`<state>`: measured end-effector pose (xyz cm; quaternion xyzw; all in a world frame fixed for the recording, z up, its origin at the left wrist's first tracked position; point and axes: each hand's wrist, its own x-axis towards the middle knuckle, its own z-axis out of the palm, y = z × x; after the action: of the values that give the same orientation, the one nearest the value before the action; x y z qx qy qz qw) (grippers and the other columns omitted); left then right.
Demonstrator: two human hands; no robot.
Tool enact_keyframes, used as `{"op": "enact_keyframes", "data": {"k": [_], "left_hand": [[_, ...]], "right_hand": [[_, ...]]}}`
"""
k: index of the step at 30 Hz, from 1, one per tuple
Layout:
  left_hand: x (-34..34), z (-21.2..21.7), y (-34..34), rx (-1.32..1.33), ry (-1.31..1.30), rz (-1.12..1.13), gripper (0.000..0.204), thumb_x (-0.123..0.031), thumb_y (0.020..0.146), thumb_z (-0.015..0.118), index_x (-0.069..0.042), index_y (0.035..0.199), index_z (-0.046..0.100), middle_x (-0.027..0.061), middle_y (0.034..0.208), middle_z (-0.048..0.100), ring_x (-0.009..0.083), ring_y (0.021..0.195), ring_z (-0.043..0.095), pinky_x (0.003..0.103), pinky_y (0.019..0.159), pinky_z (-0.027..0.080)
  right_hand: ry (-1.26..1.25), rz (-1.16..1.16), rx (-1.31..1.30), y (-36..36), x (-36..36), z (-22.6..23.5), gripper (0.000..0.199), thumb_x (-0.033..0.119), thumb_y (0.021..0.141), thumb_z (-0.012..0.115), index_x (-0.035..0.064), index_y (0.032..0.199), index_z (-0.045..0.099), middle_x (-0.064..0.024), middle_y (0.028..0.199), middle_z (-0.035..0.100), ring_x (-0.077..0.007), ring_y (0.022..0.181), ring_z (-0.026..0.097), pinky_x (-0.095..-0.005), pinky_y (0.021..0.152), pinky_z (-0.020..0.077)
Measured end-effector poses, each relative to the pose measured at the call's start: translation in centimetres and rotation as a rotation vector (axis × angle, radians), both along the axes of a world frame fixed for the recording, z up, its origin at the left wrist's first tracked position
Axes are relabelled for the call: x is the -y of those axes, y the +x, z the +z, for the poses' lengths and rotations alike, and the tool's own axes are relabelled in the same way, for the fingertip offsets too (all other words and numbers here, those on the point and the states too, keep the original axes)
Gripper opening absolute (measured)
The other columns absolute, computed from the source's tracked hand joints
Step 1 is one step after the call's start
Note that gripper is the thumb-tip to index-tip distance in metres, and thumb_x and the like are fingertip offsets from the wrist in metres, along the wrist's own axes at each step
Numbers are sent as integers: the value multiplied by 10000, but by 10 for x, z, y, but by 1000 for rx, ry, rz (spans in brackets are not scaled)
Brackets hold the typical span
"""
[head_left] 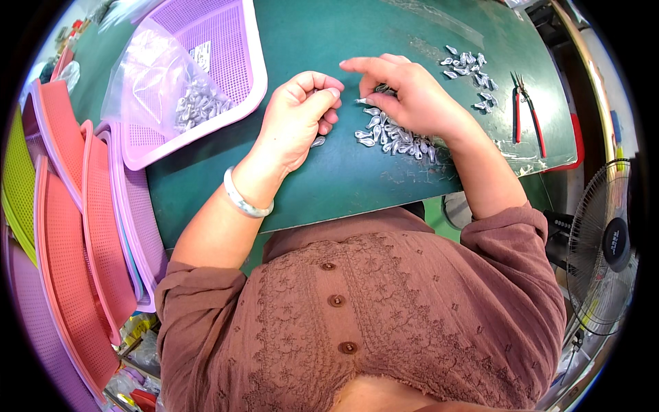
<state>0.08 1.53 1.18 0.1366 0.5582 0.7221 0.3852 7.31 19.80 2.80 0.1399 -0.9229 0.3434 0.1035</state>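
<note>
My left hand (300, 113) is closed above the table, thumb pressed against curled fingers. Whatever it holds, if anything, is hidden by the fingers. One small grey teardrop-shaped piece (318, 141) lies beside it on the table. Over a pile of such shiny grey pieces (395, 139) hovers my right hand (412, 99), its index finger stretched toward the left hand and its thumb apart from it. A pale small tip shows by the right thumb, and I cannot tell whether it is gripped or lies on the pile.
A purple perforated basket (257, 82) at the left holds a clear plastic bag (141, 86) of grey pieces. Loose pieces (465, 65) lie at the right, near red-handled pliers (525, 113). Stacked coloured baskets (75, 226) flank my left; a fan (604, 240) stands at right.
</note>
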Motion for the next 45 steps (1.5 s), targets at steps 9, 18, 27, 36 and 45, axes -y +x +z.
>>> {"op": "enact_keyframes", "data": {"k": [9, 18, 27, 36, 45], "left_hand": [[0, 0, 5, -140, 2, -61, 98, -103, 822, 624, -45, 884, 576, -17, 692, 532, 34, 550, 458, 162, 470, 363], [-1, -4, 6, -444, -44, 23, 86, -88, 791, 654, -44, 836, 595, -32, 729, 556, 33, 635, 461, 182, 568, 379], [-2, -5, 6, -516, -34, 25, 84, -57, 809, 642, -53, 863, 578, -59, 640, 488, 5, 509, 406, 146, 434, 311], [-2, -6, 6, -523, -27, 34, 84, -47, 805, 641, -48, 862, 579, -59, 650, 490, 5, 526, 407, 148, 449, 314], [-1, -6, 6, -522, -37, 32, 87, -57, 808, 640, -47, 872, 580, -55, 664, 504, 7, 533, 420, 145, 458, 329]], "right_hand": [[-805, 39, 216, -1, 6, 1, 435, -55, 777, 584, -6, 1198, 486, -22, 828, 592, -82, 801, 555, -235, 766, 459], [-876, 77, 265, -2, 7, -1, 458, -81, 775, 564, -4, 1216, 469, -38, 883, 573, -87, 835, 553, -228, 785, 458], [-833, 115, 271, -2, 9, -3, 478, -100, 775, 534, -3, 1235, 445, -42, 914, 570, -99, 865, 549, -236, 804, 450], [-808, 143, 263, -2, 8, -4, 480, -83, 792, 548, -15, 1251, 427, -48, 947, 578, -113, 910, 563, -241, 821, 447], [-771, 118, 251, -2, 8, -4, 467, -73, 796, 556, -5, 1243, 440, -38, 941, 580, -106, 905, 563, -234, 808, 445]]}}
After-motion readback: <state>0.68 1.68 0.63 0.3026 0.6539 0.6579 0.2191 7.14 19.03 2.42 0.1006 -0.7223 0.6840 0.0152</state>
